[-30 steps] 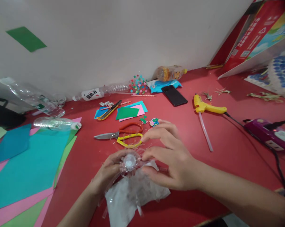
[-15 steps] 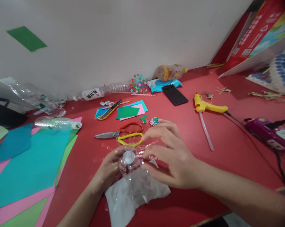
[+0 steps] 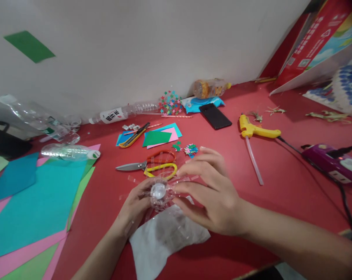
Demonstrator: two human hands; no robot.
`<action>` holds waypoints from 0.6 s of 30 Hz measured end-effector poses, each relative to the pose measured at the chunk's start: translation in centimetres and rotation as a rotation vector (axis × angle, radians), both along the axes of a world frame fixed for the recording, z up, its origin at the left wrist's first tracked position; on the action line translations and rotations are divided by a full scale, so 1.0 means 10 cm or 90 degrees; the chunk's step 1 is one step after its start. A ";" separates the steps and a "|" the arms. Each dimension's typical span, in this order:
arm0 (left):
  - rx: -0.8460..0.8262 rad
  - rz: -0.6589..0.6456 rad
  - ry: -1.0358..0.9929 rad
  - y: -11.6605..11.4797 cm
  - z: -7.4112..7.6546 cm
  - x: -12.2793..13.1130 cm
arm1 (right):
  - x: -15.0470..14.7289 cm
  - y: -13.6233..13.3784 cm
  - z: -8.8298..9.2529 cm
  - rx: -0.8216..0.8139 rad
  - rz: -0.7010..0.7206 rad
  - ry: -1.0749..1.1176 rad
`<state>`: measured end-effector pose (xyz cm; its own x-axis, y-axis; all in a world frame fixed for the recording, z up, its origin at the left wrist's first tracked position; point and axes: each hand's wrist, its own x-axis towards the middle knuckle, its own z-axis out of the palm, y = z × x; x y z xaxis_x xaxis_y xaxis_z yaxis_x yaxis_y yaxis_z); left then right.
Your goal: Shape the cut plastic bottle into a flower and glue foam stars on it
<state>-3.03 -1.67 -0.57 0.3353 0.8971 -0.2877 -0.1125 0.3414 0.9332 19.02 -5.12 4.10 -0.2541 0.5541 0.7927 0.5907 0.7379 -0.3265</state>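
A clear plastic bottle piece (image 3: 158,190) with a whitish round cap faces up, its cut strips fanning out around it. My left hand (image 3: 137,200) is closed around its left side. My right hand (image 3: 207,190) has its curled fingers and thumb on the strips at the right; the exact contact is blurred by the clear plastic. Below the bottle piece lies a crumpled white tissue (image 3: 167,241). Scissors (image 3: 148,166) with one red and one yellow handle lie just beyond my hands, partly seen through the strips.
Coloured paper sheets (image 3: 44,206) cover the left side, with a clear bottle (image 3: 67,151) on them. Behind are a utility knife (image 3: 135,136), star confetti (image 3: 190,149) and a phone (image 3: 215,116). To the right, a yellow glue gun (image 3: 260,131) is near a purple power strip (image 3: 327,165).
The bottle piece has shifted slightly and its strips now fan out differently around the cap. Both hands stay on it. The view has moved a little.
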 end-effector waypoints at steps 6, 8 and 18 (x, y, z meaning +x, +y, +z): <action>0.006 0.005 -0.017 0.01 0.01 0.03 | -0.01 0.00 -0.02 0.006 -0.020 -0.007; 0.001 0.010 -0.012 0.01 0.01 0.03 | -0.01 0.00 -0.02 0.005 -0.025 -0.012; 0.009 -0.008 -0.012 0.01 -0.02 0.01 | -0.05 0.00 -0.03 0.037 -0.037 0.004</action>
<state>-2.95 -1.59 -0.73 0.3517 0.8966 -0.2689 -0.1254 0.3298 0.9357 18.57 -5.12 3.79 -0.2175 0.5212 0.8253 0.6311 0.7201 -0.2884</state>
